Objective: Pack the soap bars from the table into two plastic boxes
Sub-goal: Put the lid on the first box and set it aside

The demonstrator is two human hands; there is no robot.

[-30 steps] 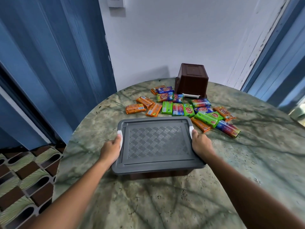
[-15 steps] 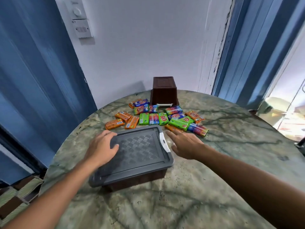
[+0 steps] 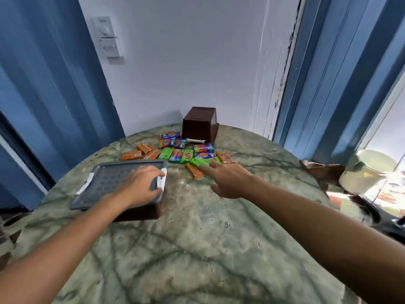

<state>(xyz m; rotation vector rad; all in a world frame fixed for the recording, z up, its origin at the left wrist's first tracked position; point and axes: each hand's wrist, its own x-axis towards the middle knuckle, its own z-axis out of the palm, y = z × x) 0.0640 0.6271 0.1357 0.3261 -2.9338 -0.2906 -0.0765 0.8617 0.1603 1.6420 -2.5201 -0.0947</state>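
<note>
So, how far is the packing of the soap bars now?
Nothing is packed yet. All soap bars lie loose on the table. The near box keeps its grey lid on; the left hand rests on it at the white latch. The right hand reaches open toward a green bar. The brown box behind stands upside down. Opening both boxes and all the packing remain.

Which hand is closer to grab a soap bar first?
Probably the right hand: its open fingers reach the green wrapped soap bar. The left hand rests on the grey plastic box lid.
</note>
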